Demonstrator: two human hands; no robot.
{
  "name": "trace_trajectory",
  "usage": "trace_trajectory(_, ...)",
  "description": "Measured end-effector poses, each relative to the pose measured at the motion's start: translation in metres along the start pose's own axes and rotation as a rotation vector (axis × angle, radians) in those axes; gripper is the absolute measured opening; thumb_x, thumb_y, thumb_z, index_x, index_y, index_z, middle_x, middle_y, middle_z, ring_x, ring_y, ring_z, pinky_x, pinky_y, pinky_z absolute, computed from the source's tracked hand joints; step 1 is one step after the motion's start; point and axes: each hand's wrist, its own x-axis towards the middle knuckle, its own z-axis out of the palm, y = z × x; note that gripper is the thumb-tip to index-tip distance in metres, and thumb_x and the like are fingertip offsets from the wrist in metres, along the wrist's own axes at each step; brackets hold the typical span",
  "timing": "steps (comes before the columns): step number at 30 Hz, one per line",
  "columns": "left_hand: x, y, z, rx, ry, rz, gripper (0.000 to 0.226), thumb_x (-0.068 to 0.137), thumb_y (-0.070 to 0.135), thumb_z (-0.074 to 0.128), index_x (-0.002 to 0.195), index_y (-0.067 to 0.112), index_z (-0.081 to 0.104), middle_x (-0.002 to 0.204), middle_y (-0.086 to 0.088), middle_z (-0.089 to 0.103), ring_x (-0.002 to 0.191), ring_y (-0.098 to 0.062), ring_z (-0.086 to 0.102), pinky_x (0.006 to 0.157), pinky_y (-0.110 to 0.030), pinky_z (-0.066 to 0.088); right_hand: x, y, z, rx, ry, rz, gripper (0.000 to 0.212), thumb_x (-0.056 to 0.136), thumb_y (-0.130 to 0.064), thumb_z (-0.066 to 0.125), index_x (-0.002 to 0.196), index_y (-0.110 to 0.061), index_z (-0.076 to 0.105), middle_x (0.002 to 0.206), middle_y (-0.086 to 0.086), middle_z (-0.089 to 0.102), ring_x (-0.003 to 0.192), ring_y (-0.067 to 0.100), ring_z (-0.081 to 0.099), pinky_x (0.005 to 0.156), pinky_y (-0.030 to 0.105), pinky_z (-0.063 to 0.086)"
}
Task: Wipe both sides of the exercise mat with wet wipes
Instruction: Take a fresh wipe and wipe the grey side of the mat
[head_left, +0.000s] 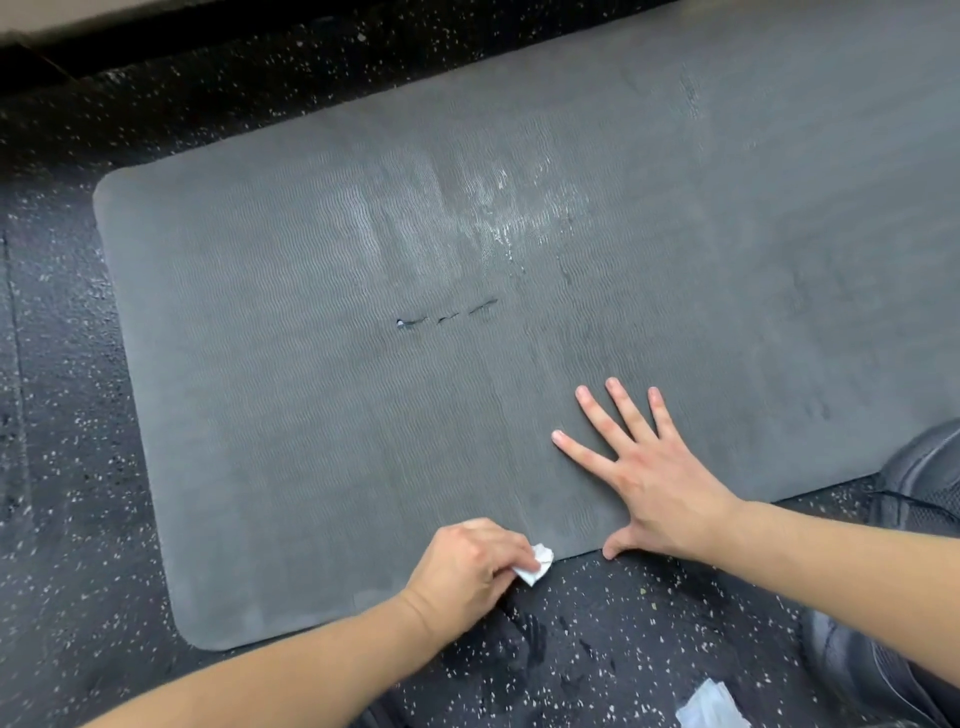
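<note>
Your right hand (654, 483), fingers spread flat, pins the mat (322, 415) while your left hand (467, 566), at its seven o'clock, pinches the wipe (693, 564) against the near edge.

One exercise mat (311, 415), two hands: left (467, 566), right (644, 478); one crumpled wet wipe (693, 569), one wipe packet (711, 704), one shoe (919, 467).

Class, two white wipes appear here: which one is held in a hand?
The crumpled wet wipe at the mat's near edge, pinched by the left hand; the other wipe lies untouched on the floor.
</note>
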Motion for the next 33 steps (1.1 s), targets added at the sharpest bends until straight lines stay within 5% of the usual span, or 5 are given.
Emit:
trace_trajectory(4, 0.044, -0.004, -0.034, -0.155, 0.211, -0.102, 0.028, 0.076, 0.003, 0.07, 0.089, 0.027, 0.076, 0.098, 0.022, 0.073, 0.086, 0.001, 0.067, 0.08, -0.022, 0.055, 0.014, 0.017, -0.025, 0.184, 0.255, -0.008, 0.113, 0.077, -0.088, 0.06, 0.167, -0.045, 0.006, 0.177, 0.007, -0.007, 0.161, 0.038, 0.014, 0.126, 0.068, 0.019)
trace_trajectory(11, 0.288, -0.098, -0.264, -0.019, 0.842, -0.429, 0.011, 0.088, 0.025, 0.073, 0.096, 0.028, 0.081, 0.089, 0.018, 0.076, 0.085, 0.004, 0.068, 0.08, -0.018, 0.052, 0.093, 0.078, -0.105, 0.073, -0.058, 0.261, 0.163, 0.05, -0.085, 0.083, 0.153, -0.047, -0.038, 0.159, 0.005, -0.052, 0.155, 0.048, -0.029, 0.121, 0.073, 0.019)
trace_trajectory(18, 0.367, -0.153, -0.277, 0.151, 0.687, -0.487, 0.016, 0.092, 0.035, 0.068, 0.103, 0.033, 0.079, 0.101, 0.01, 0.077, 0.099, -0.013, 0.068, 0.091, -0.027, 0.052, 0.099, 0.077, -0.102, 0.075, -0.131, 0.28, 0.163, 0.056, -0.076, 0.087, 0.147, -0.045, -0.045, 0.153, 0.006, -0.059, 0.15, 0.049, -0.036, 0.121, 0.073, 0.015)
trace_trajectory(29, 0.237, -0.103, -0.157, 0.229, 0.391, -0.082, 0.018, 0.086, 0.019, 0.069, 0.093, 0.034, 0.075, 0.092, 0.019, 0.073, 0.082, -0.013, 0.068, 0.071, -0.029, 0.054, 0.094, 0.071, -0.117, 0.076, -0.145, 0.294, 0.161, 0.056, -0.075, 0.087, 0.143, -0.047, -0.046, 0.157, 0.005, -0.055, 0.152, 0.05, -0.033, 0.121, 0.073, 0.016)
trace_trajectory(33, 0.258, -0.097, -0.184, 0.084, 0.426, -0.188, 0.019, 0.084, 0.009, 0.076, 0.093, 0.024, 0.082, 0.095, 0.009, 0.078, 0.092, 0.001, 0.068, 0.084, -0.007, 0.047, 0.092, 0.073, -0.118, 0.069, -0.113, 0.288, 0.162, 0.054, -0.079, 0.086, 0.15, -0.047, -0.041, 0.16, 0.005, -0.051, 0.153, 0.05, -0.03, 0.12, 0.075, 0.017)
